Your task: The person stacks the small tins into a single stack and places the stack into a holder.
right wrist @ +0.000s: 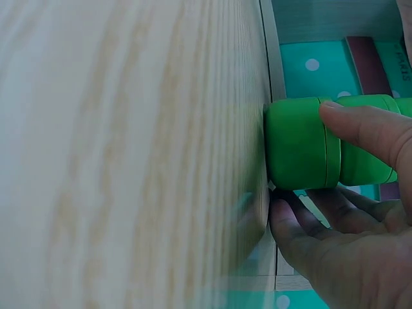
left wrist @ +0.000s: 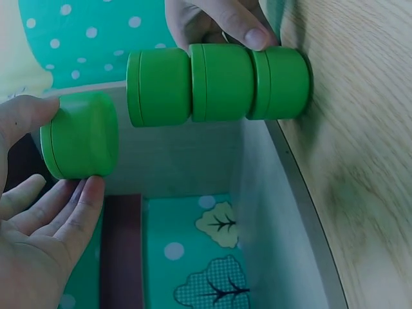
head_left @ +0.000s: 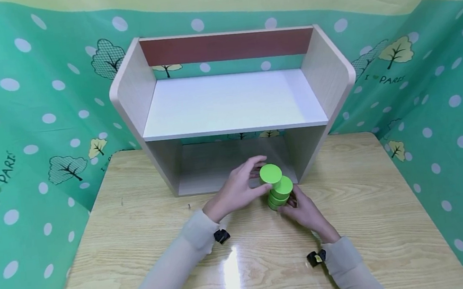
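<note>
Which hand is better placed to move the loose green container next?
Likely the left hand: it holds the loose green container, apart from the others. The right hand grips the stack of three near its base.

The tins (left wrist: 222, 82) are plain bright green. The cloth (head_left: 42, 135) is teal with pale dots (head_left: 9, 84), yellow trees (head_left: 397, 51) and checked trees (head_left: 108, 58), cream along the top. The shelf (head_left: 231, 101) is whitish with a maroon strip (head_left: 229, 45); the surface (head_left: 118, 238) shows tan wood grain.

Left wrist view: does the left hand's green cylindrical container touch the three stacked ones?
No: a gap separates the held container from the green stack.
</note>
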`<state>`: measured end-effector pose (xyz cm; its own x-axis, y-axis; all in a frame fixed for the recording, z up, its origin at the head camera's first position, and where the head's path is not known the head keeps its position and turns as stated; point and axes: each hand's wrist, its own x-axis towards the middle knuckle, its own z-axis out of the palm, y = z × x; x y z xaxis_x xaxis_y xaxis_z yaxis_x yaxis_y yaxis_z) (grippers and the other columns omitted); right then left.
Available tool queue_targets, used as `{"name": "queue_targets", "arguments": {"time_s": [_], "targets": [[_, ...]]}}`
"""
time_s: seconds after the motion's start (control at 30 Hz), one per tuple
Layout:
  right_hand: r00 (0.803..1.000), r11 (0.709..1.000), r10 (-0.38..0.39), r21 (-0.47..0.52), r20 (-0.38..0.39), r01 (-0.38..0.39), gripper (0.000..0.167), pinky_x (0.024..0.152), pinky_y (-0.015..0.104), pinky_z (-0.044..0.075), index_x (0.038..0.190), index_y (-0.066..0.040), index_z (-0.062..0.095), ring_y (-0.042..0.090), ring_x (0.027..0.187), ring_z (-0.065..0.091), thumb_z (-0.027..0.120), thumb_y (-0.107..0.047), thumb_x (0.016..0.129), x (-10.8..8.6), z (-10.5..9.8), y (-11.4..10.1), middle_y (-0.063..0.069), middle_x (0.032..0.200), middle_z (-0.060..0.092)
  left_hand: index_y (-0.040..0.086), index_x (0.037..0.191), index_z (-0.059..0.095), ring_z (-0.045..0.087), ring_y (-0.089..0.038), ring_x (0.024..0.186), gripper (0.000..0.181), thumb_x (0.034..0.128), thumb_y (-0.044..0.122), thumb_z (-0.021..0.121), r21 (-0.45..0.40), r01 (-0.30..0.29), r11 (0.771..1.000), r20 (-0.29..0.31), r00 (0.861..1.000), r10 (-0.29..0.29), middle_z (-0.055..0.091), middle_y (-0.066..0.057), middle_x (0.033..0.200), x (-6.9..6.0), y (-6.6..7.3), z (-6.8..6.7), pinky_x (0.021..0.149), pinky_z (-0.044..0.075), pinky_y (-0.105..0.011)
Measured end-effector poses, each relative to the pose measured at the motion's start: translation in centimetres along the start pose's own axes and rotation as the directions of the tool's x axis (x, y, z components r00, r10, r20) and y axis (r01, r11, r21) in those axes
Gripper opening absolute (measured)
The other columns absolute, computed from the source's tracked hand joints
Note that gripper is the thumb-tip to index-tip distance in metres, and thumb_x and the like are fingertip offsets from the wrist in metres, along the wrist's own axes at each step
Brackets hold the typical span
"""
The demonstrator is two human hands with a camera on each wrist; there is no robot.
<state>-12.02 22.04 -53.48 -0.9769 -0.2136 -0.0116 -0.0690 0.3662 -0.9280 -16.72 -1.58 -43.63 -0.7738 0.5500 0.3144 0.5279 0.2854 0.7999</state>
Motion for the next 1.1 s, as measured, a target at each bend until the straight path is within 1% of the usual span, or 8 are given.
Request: {"name": "queue_targets", "arguments": {"time_s": [0.1, 0.27, 0.37, 0.6, 0.73, 0.93, 1.1], "targets": [[1.0, 1.0, 0.01, -0.002, -0.002, -0.01, 0.069, 0.111, 0.054, 0.038, 0.146, 0.001, 0.037, 0.04, 0.134, 0.044, 0.075, 0.001, 0.088, -0.1, 0.1, -0.3, 0.027, 0.144, 0.046, 0.01, 0.148, 0.041, 0.06, -0.014, 0.116, 0.069, 0.0909, 0.023, 0.077, 0.002, -0.011, 1.0, 0.008, 1.0, 0.011, 0.054, -0.006, 0.139, 0.3, 0.1, 0.2, 0.096, 0.051, -0.02], [1.0, 1.0, 0.003, 0.006, 0.015, -0.004, 0.067, 0.11, 0.058, 0.037, 0.144, 0.008, 0.036, 0.046, 0.132, 0.044, 0.072, 0.005, 0.088, -0.6, -0.2, -2.7, 0.032, 0.142, 0.046, 0.01, 0.147, 0.042, 0.059, -0.014, 0.117, 0.067, 0.0912, 0.021, 0.076, -0.011, -0.027, 1.0, 0.018, 0.999, 0.027, 0.055, -0.007, 0.138, 0.7, 0.0, 0.7, 0.096, 0.05, -0.019], [1.0, 1.0, 0.005, 0.002, 0.025, -0.005, 0.066, 0.11, 0.058, 0.038, 0.144, 0.01, 0.036, 0.046, 0.132, 0.044, 0.071, 0.007, 0.088, -0.8, -0.4, -3.8, 0.033, 0.142, 0.046, 0.009, 0.147, 0.042, 0.059, -0.014, 0.117, 0.067, 0.0911, 0.02, 0.077, -0.013, -0.039, 0.999, 0.026, 0.999, 0.039, 0.055, -0.007, 0.138, 0.9, 0.0, 0.9, 0.096, 0.05, -0.019], [1.0, 1.0, -0.001, -0.001, 0.023, 0.001, 0.066, 0.11, 0.059, 0.037, 0.144, 0.008, 0.036, 0.046, 0.132, 0.044, 0.071, 0.007, 0.088, -0.9, -0.4, -4.0, 0.032, 0.142, 0.046, 0.009, 0.148, 0.041, 0.061, -0.014, 0.114, 0.068, 0.0915, 0.023, 0.076, -0.014, -0.057, 0.998, 0.054, 0.997, 0.058, 0.056, -0.012, 0.137, 1.4, 0.0, 1.5, 0.095, 0.051, -0.019], [1.0, 1.0, 0.001, 0.012, 0.03, -0.001, 0.066, 0.11, 0.058, 0.037, 0.145, 0.006, 0.036, 0.045, 0.133, 0.043, 0.071, 0.006, 0.089, -0.8, -0.4, -3.9, 0.031, 0.143, 0.045, 0.009, 0.149, 0.04, 0.06, -0.012, 0.114, 0.068, 0.0924, 0.026, 0.075, -0.012, -0.058, 0.998, 0.069, 0.996, 0.058, 0.055, -0.011, 0.138, 1.6, 0.1, 1.8, 0.096, 0.05, -0.02], [0.999, 1.0, -0.003, 0.014, 0.04, 0.003, 0.064, 0.11, 0.058, 0.037, 0.145, 0.006, 0.036, 0.044, 0.133, 0.043, 0.069, 0.005, 0.09, -0.8, -0.5, -3.9, 0.03, 0.144, 0.044, 0.008, 0.149, 0.039, 0.059, -0.011, 0.116, 0.069, 0.0927, 0.026, 0.074, -0.023, -0.05, 0.999, 0.086, 0.995, 0.051, 0.054, -0.014, 0.139, 1.6, 0.1, 2.0, 0.097, 0.049, -0.019], [0.999, 1.0, 0.002, 0.006, 0.041, -0.002, 0.064, 0.11, 0.058, 0.038, 0.144, 0.006, 0.036, 0.044, 0.133, 0.043, 0.069, 0.005, 0.09, -0.8, -0.5, -3.9, 0.03, 0.143, 0.045, 0.007, 0.15, 0.038, 0.059, -0.011, 0.116, 0.07, 0.0929, 0.025, 0.074, -0.023, -0.045, 0.999, 0.093, 0.995, 0.047, 0.054, -0.012, 0.14, 1.7, 0.1, 2.1, 0.097, 0.049, -0.019]]}}
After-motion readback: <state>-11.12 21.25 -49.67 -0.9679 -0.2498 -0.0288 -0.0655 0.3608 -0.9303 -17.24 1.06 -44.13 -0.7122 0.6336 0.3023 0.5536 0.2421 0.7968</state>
